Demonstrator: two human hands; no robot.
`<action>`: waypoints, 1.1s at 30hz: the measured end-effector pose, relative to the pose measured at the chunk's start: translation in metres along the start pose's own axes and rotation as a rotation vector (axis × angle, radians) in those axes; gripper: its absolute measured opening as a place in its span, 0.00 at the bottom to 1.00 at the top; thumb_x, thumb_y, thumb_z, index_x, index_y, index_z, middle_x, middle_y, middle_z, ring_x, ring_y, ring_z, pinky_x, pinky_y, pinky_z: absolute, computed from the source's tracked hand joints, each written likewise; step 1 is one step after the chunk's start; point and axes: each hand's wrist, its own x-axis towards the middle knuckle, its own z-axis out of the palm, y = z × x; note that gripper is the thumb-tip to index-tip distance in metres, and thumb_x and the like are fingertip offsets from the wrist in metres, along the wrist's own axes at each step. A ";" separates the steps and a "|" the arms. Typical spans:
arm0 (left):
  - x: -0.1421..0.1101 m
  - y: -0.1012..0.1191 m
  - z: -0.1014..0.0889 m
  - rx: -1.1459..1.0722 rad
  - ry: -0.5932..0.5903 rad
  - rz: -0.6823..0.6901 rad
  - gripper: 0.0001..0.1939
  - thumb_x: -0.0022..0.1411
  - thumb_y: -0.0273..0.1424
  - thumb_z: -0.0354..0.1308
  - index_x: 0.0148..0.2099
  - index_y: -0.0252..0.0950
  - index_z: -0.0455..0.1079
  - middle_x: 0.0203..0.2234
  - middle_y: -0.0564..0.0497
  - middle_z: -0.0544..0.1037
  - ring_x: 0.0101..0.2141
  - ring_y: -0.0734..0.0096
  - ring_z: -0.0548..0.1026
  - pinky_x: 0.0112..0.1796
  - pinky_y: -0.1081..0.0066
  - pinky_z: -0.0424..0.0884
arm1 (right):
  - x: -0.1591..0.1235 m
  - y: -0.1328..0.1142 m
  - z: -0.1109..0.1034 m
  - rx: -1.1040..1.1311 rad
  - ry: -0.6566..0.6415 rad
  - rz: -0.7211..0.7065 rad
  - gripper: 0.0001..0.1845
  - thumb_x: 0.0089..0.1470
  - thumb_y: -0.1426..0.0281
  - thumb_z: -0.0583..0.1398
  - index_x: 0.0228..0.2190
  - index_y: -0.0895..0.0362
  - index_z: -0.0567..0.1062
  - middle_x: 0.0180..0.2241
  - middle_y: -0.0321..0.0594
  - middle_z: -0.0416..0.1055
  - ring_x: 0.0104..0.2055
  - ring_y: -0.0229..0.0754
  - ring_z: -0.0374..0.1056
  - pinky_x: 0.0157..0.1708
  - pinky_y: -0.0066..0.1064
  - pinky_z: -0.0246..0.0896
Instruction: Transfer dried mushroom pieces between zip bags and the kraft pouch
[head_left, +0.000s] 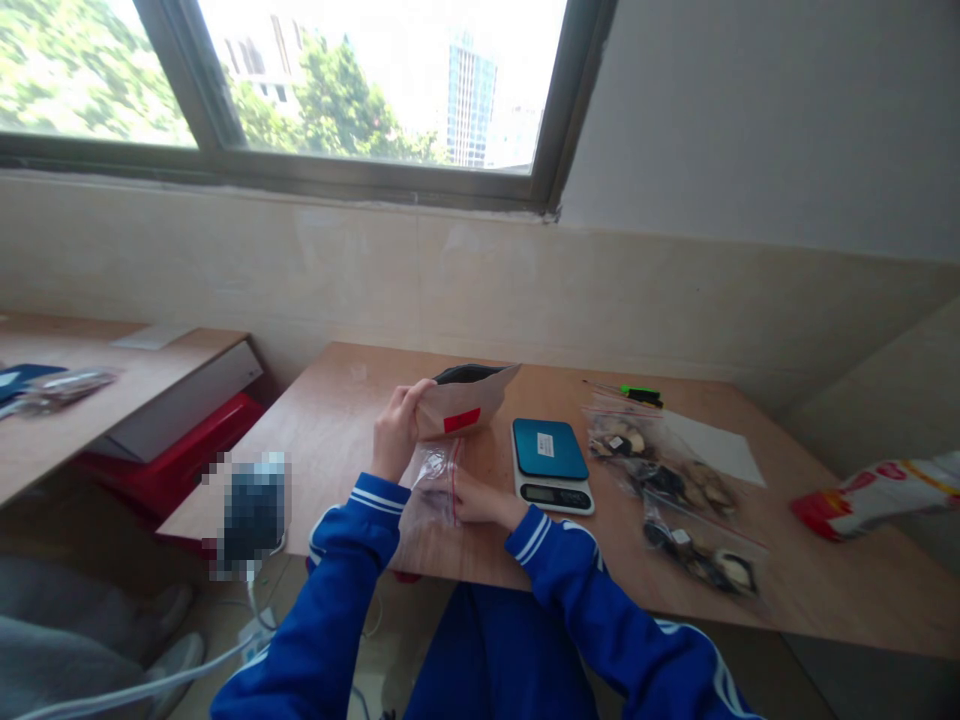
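My left hand point(395, 428) grips the left edge of a brown paper pouch point(469, 402) with a red label, tilted so its dark open mouth faces up and back. Below it lies a clear zip bag point(433, 487) with a red seal strip on the wooden table point(337, 420). My right hand point(480, 500) rests on the zip bag's right side, fingers pressing its edge. Both sleeves are blue with white stripes.
A small scale with a teal top point(551, 462) stands just right of my hands. Several clear bags of dark pieces point(667, 490) lie further right, with a white sheet point(716, 447), a green-handled tool point(637, 394) and a red-white package point(877, 495). Another desk point(90, 400) stands to the left.
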 end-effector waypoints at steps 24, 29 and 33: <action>0.000 0.000 0.000 0.020 0.007 -0.003 0.17 0.67 0.27 0.43 0.54 0.42 0.66 0.40 0.51 0.74 0.35 0.74 0.74 0.30 0.77 0.66 | -0.010 0.023 -0.001 -0.071 0.115 0.099 0.14 0.51 0.85 0.54 0.28 0.59 0.77 0.34 0.42 0.77 0.38 0.42 0.72 0.43 0.32 0.64; 0.000 0.000 -0.001 0.006 -0.001 -0.007 0.17 0.68 0.27 0.42 0.54 0.42 0.66 0.41 0.51 0.73 0.35 0.74 0.74 0.30 0.77 0.66 | -0.013 0.020 -0.008 0.118 0.224 0.214 0.10 0.49 0.81 0.58 0.29 0.59 0.79 0.32 0.43 0.78 0.36 0.44 0.73 0.40 0.33 0.65; 0.001 0.000 0.000 0.003 0.003 -0.007 0.17 0.68 0.27 0.42 0.53 0.42 0.66 0.41 0.51 0.74 0.36 0.74 0.73 0.30 0.77 0.66 | -0.018 0.006 -0.025 0.381 0.177 0.331 0.08 0.47 0.77 0.60 0.30 0.60 0.80 0.30 0.41 0.77 0.34 0.43 0.72 0.37 0.33 0.65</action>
